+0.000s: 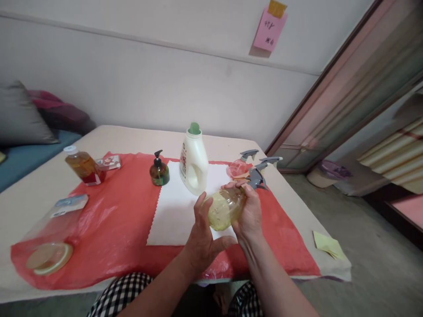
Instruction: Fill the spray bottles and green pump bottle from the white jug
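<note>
A clear, yellowish plastic bottle [226, 208] is tilted on its side above the white sheet, its base towards the left. My right hand [250, 211] is wrapped round its neck end, which the fingers partly hide. My left hand [203, 233] is beside the base with thumb and fingers spread, fingertips at or very near the plastic. Grey trigger spray heads [257, 177] show just behind my right hand; whether one belongs to the held bottle I cannot tell. A white detergent jug [194, 163] with a green cap stands upright beyond my hands.
A dark pump bottle [159, 171] stands left of the jug on the red plastic sheet [122, 220]. Further left are an amber bottle [82, 165], a small packet [109, 162] and a round lid-like disc [49, 257]. Yellow paper notes [328, 244] lie near the right edge.
</note>
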The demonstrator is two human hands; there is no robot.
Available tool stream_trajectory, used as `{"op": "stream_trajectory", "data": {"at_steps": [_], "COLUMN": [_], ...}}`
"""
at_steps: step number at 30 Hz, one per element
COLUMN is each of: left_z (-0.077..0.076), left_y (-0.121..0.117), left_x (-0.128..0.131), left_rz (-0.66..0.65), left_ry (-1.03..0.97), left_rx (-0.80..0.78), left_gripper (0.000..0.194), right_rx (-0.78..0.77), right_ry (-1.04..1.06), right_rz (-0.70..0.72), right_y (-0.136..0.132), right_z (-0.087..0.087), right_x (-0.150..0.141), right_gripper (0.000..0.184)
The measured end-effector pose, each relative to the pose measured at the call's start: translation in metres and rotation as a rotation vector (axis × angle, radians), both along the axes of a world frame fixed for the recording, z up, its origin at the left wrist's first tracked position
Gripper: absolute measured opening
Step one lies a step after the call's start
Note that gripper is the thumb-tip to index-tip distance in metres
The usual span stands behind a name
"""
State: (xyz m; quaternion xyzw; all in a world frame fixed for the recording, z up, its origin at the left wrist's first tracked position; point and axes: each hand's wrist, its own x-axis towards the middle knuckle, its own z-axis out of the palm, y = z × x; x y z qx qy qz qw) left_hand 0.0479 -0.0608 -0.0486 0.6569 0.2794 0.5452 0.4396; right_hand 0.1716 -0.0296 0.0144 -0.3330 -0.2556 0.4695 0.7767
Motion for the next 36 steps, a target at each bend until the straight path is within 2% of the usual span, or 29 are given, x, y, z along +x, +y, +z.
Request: {"op": "stream_trajectory", "data": {"at_steps": [2, 4, 6, 7, 9, 11, 14, 17, 23, 28, 31, 34, 36], "left_z": [0.010, 0.018, 0.023, 0.024, 0.022, 0.020, 0.016, 0.016, 0.018, 0.010, 0.008, 0.010, 0.011], "left_y": [0.001, 0.004, 0.006, 0.006, 0.006, 0.004, 0.002, 0.001, 0.002, 0.001, 0.001, 0.003, 0.005], "left_x": [-0.001, -0.002, -0.003, -0.004, -0.005, -0.006, -0.006, -0.006, -0.006, -0.006, -0.006, -0.006, -0.005], "left_rz": [-0.149, -0.275, -0.396, -0.445, -0.447, -0.328, -0.156, -0.087, -0.156, 0.003, 0.004, -0.084, -0.090], "left_ry": [-0.205, -0.357, -0.385, -0.366, -0.343, -0.350, -0.302, -0.189, -0.141, -0.020, 0.010, 0.011, 0.061], "left_rx": [-0.338, -0.685, -0.907, -0.951, -0.918, -0.781, -0.533, -0.364, -0.400, -0.315, -0.320, -0.377, -0.412], "left_gripper": [0.097, 0.091, 0.086, 0.085, 0.078, 0.071, 0.078, 0.082, 0.083, 0.082, 0.084, 0.093, 0.099], "right_rx": [0.033, 0.048, 0.034, 0.023, 0.006, -0.010, -0.036, -0.009, 0.003, 0.013, 0.008, -0.029, -0.046], "right_ry": [-0.020, -0.039, -0.064, -0.077, -0.097, -0.103, -0.078, -0.017, -0.004, 0.004, -0.068, -0.187, -0.243], "right_rz": [-0.004, 0.022, 0.060, 0.080, 0.099, 0.096, 0.106, 0.127, 0.105, 0.127, 0.104, 0.014, -0.113], "right_y": [0.000, -0.001, -0.002, -0.002, -0.002, -0.001, 0.000, -0.001, 0.000, 0.000, -0.001, -0.001, 0.001], "right_z": [0.001, 0.002, 0.001, 0.000, 0.000, 0.000, 0.001, 0.002, 0.000, -0.001, 0.002, 0.009, 0.011], "right_x": [0.003, 0.006, 0.007, 0.007, 0.005, 0.003, -0.002, -0.005, -0.001, -0.004, -0.004, 0.014, 0.040], "right_gripper": [0.016, 0.016, 0.017, 0.018, 0.019, 0.020, 0.024, 0.025, 0.026, 0.021, 0.017, 0.018, 0.019]}}
